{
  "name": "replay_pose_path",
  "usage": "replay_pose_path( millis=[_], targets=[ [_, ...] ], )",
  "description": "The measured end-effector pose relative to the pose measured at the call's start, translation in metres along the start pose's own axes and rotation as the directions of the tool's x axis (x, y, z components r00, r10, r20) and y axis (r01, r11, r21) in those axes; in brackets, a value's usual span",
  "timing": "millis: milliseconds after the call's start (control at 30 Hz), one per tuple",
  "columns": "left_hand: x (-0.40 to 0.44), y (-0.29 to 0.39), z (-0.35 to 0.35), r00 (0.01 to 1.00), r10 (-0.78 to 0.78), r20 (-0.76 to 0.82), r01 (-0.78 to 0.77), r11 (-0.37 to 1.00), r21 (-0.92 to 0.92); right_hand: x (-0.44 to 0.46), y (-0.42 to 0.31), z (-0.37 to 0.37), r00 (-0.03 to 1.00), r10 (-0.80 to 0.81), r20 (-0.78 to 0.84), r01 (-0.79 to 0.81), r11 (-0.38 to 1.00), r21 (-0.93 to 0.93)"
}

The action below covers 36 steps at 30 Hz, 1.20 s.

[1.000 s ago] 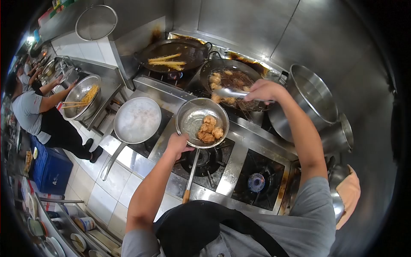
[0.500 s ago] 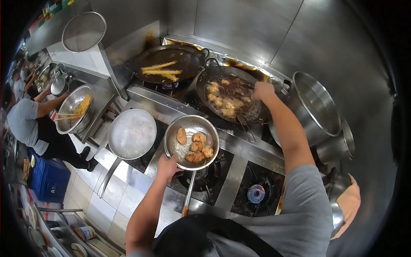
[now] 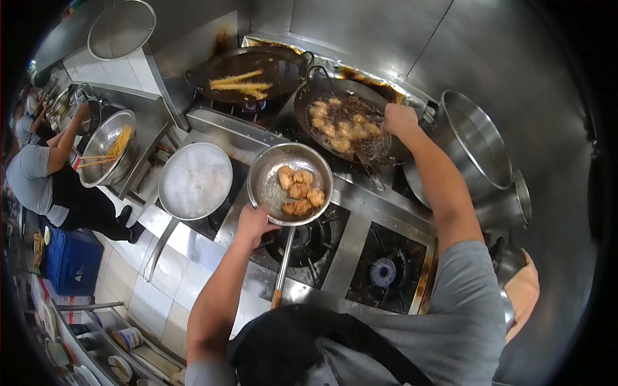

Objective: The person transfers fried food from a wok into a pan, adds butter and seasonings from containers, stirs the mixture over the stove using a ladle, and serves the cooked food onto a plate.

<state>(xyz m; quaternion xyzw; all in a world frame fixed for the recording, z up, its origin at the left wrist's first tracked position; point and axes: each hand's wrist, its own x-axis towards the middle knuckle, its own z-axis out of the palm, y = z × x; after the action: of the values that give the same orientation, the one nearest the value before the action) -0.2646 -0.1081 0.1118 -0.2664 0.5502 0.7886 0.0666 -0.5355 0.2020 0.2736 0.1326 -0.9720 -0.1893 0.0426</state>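
Observation:
My left hand (image 3: pixel 252 225) grips the near rim of a round metal strainer pan (image 3: pixel 254 183), which is over the front stove. Several browned fried pieces (image 3: pixel 299 191) lie in it, and its handle points toward me. My right hand (image 3: pixel 399 120) is closed at the right side of the rear wok (image 3: pixel 306 103); the tongs it held in the earlier views are mostly hidden now. Pale golden pieces (image 3: pixel 341 127) fry there in bubbling oil. A second wok (image 3: pixel 199 74) at the back left holds long yellow sticks (image 3: pixel 241 83) in oil.
A pan of cloudy white liquid (image 3: pixel 196 180) stands left of the strainer. Tall metal pots (image 3: pixel 473 138) are at the right. A burner (image 3: pixel 383 273) burns blue at the front right. At the far left a co-worker (image 3: pixel 38 170) stands by a bowl of noodles (image 3: pixel 119 145).
One more fried piece came into the strainer, and the pieces there have shifted together. My right hand went from over the wok's near side to its right side. The view shifted slightly.

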Motion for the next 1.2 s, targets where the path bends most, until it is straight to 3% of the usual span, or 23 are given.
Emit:
replay_pose_path(
  millis=[167, 367, 433, 567, 633, 867, 1067, 1133, 1200],
  targets=[
    [-0.003, 0.000, 0.006, 0.997, -0.038, 0.068, 0.039, 0.999, -0.009, 0.005, 0.009, 0.016, 0.998, 0.050, 0.027, -0.048, 0.997, -0.058],
    [-0.010, -0.004, 0.004, 0.999, -0.032, -0.029, 0.033, 0.999, 0.018, 0.017, -0.013, 0.030, 0.997, -0.008, 0.081, 0.015, 0.996, -0.084],
    [-0.010, -0.008, 0.000, 0.999, -0.009, 0.037, 0.010, 1.000, -0.021, 0.020, -0.020, 0.029, 0.995, -0.016, 0.101, 0.027, 0.994, -0.104],
    [-0.003, -0.015, -0.003, 1.000, 0.000, -0.002, 0.000, 1.000, 0.007, 0.020, -0.019, 0.026, 0.992, -0.068, 0.102, 0.083, 0.986, -0.142],
    [-0.012, -0.005, 0.003, 1.000, -0.007, 0.013, 0.007, 1.000, -0.002, 0.014, -0.012, 0.022, 0.994, -0.111, -0.009, 0.109, 0.987, -0.122],
    [-0.001, -0.010, 0.019, 1.000, 0.023, -0.014, -0.024, 0.999, -0.042, -0.040, -0.006, -0.026, 0.998, -0.068, -0.003, 0.068, 0.993, -0.096],
    [-0.005, -0.020, 0.020, 0.999, 0.025, 0.033, -0.026, 1.000, 0.007, -0.112, -0.004, -0.075, 0.994, -0.051, -0.092, 0.059, 0.995, 0.082],
    [-0.021, -0.018, 0.022, 0.998, 0.040, 0.039, -0.039, 0.999, -0.010, -0.146, -0.019, -0.102, 0.995, -0.094, 0.014, 0.089, 0.969, 0.232],
    [-0.040, -0.016, 0.020, 0.996, 0.072, 0.051, -0.070, 0.996, -0.054, -0.174, -0.038, -0.110, 0.985, -0.166, 0.038, 0.151, 0.955, 0.254]
  ],
)
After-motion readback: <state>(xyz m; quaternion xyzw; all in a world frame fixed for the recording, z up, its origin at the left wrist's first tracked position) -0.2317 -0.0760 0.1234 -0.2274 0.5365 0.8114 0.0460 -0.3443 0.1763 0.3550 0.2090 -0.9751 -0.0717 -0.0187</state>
